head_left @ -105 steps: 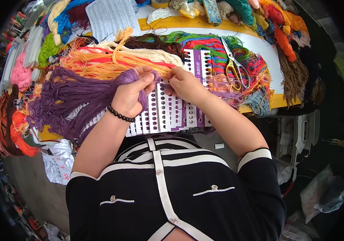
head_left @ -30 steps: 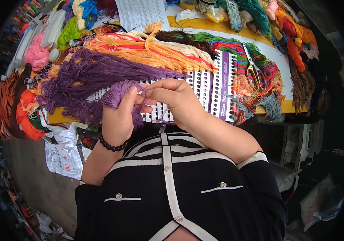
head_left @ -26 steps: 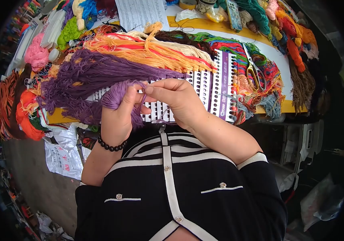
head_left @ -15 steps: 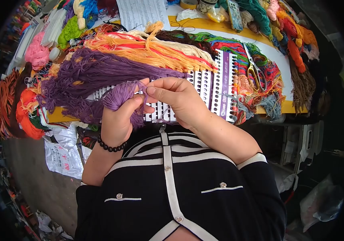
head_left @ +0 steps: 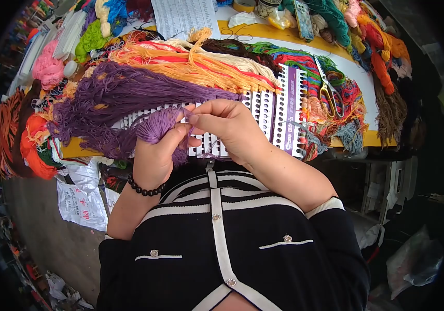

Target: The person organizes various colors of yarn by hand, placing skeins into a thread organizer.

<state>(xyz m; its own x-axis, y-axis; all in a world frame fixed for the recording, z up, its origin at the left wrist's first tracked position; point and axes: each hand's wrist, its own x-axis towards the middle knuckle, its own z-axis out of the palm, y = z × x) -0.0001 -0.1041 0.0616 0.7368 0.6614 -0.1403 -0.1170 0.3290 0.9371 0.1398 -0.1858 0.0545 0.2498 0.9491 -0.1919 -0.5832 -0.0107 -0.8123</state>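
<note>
A light purple skein of embroidery thread (head_left: pixel 155 126) is gripped in my left hand (head_left: pixel 158 155), its looped bulk bulging out past the thumb. My right hand (head_left: pixel 230 126) has thumb and forefinger pinched on purple strands at the skein's right end, close to my left fingertips. Beneath both hands lie white thread cards with rows of punched holes (head_left: pixel 255 115). Dark purple threads (head_left: pixel 128 88) hang from these cards and spread to the left. Behind them are orange and red threads (head_left: pixel 196 65). The exact strands between my fingertips are partly hidden.
Gold-handled scissors (head_left: pixel 329 96) rest on multicoloured threads at the right. A purple-striped card (head_left: pixel 290 111) stands beside them. Farther back are a printed sheet (head_left: pixel 184 18), a phone (head_left: pixel 303 20) and a tape roll (head_left: pixel 244 5). Pink yarn (head_left: pixel 49 70) lies at the left.
My left hand and the skein have shifted slightly to the right, nearer my right fingers. My right hand stays almost in place, still pinching the strands.
</note>
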